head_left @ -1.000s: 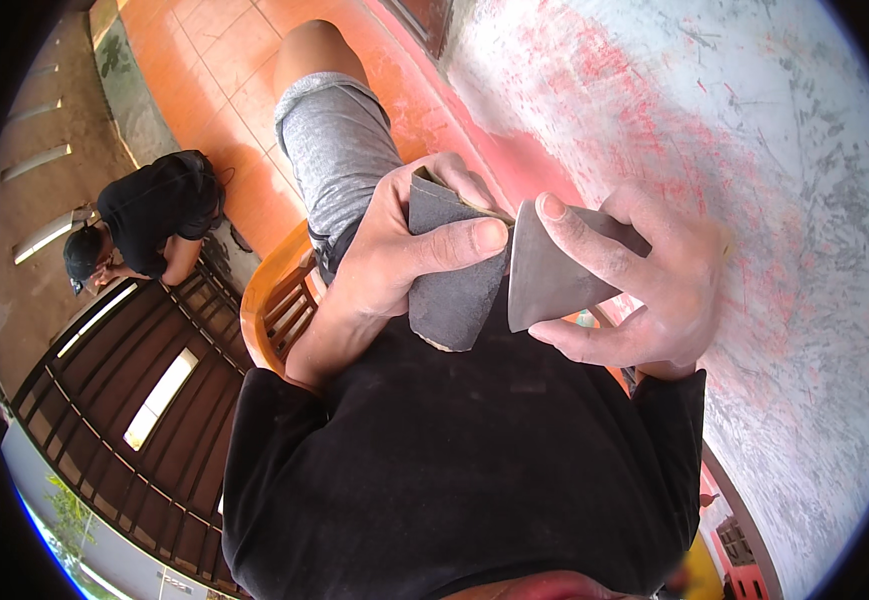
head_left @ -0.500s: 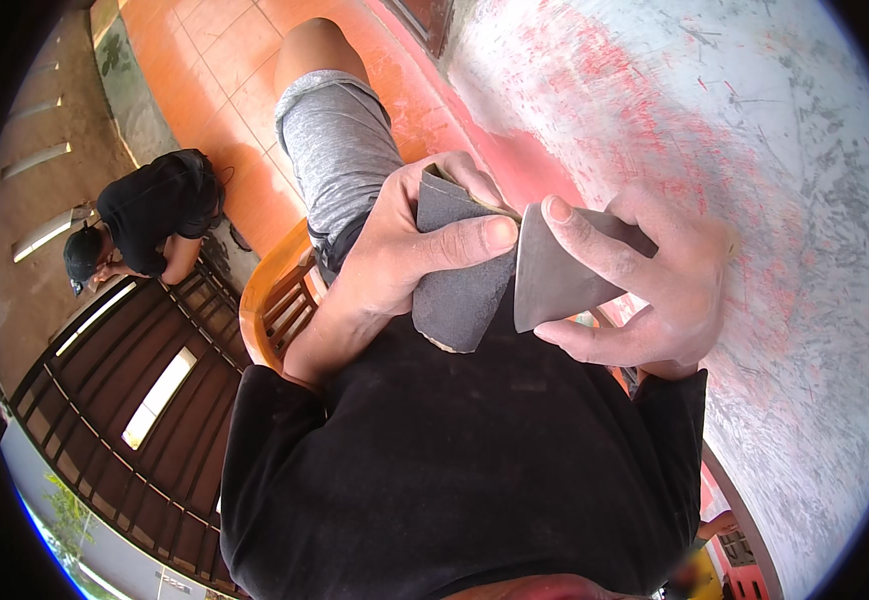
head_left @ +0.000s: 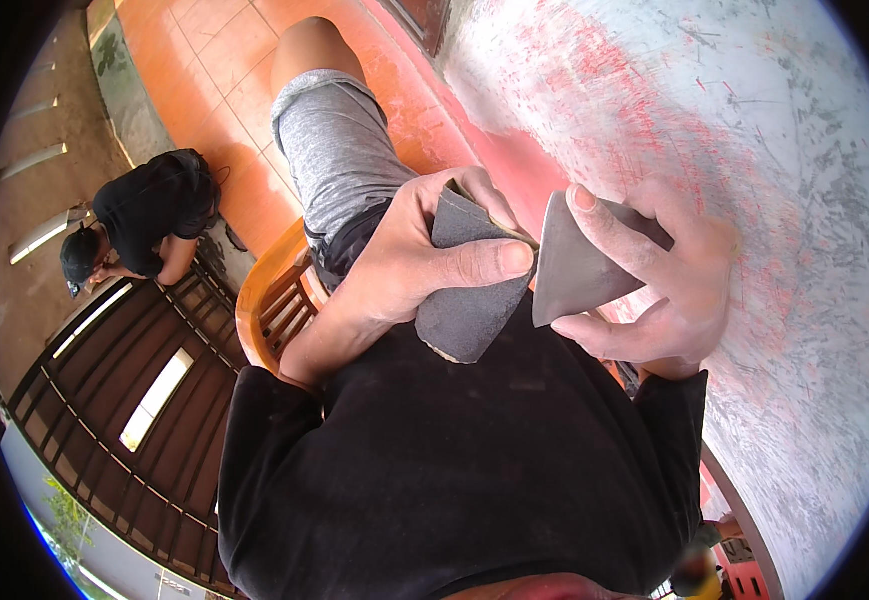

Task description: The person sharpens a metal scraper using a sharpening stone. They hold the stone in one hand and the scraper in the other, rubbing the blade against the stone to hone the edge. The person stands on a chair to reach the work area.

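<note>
My left hand (head_left: 399, 265) is closed on a dark grey piece of sandpaper (head_left: 466, 315), its thumb pressed across the gritty face and its fingers behind. The piece is bent, and a paler backing shows along its edges. Dusty with pale powder, my right hand (head_left: 689, 285) grips a smoother grey curved sheet (head_left: 584, 265) between thumb and fingers. This sheet flares like part of a cone, with its wide edge facing my left thumb. A narrow gap lies between the two pieces. Both are held up in front of my black shirt.
A wall (head_left: 754, 200) with scuffed white, grey and red patches rises close on my right. An orange-brown wooden chair (head_left: 249, 305) is by my left arm. Leftward, a person in black (head_left: 154, 210) bends near a dark slatted railing (head_left: 104, 400). Orange tiles (head_left: 209, 65) cover the floor.
Both hands have shifted slightly to the right. The sandpaper has tilted a little, and the curved sheet's edge has moved away from my left thumb, opening a small gap.
</note>
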Demonstrator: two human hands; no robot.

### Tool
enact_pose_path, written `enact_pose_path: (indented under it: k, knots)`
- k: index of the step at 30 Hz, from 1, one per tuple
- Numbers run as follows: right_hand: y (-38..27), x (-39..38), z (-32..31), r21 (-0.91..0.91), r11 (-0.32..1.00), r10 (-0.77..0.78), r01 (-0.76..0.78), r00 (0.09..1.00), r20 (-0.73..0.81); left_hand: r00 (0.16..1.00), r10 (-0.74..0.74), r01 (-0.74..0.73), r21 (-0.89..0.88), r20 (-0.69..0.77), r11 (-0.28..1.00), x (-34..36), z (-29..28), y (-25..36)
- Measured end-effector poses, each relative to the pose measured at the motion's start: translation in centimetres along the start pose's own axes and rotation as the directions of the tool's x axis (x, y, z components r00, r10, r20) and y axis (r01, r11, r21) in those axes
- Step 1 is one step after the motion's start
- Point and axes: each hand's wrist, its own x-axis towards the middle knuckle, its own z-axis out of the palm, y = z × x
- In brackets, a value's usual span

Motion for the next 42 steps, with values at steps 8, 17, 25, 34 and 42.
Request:
enact_pose_path:
  k: [8,17,25,34,42]
  knots:
    - [0.0,0.2,0.1,-0.026,1.0,-0.008,0.009,0.999,0.047,1.0,-0.008,0.006,-0.043,-0.028,0.999,0.2,-0.1,0.3]
    - [0.1,0.1,0.3,-0.044,0.999,-0.005,0.007,1.0,0.027,1.0,-0.006,0.005,-0.026,-0.021,1.0,0.4,-0.4,0.1]
    - [0.3,-0.1,0.3,-0.013,1.0,0.011,-0.011,0.999,0.044,0.999,0.003,-0.003,0.006,-0.036,1.0,0.7,-0.9,-0.7]
    - [1.0,0.1,0.6,-0.045,0.999,0.021,-0.022,1.0,-0.004,0.997,-0.065,0.065,0.0,-0.033,0.998,1.6,-0.7,-0.2]
    - [1.2,0.2,0.7,-0.054,0.998,0.023,-0.025,0.999,-0.025,0.994,-0.108,0.107,-0.022,-0.032,0.994,1.9,-0.8,-0.7]
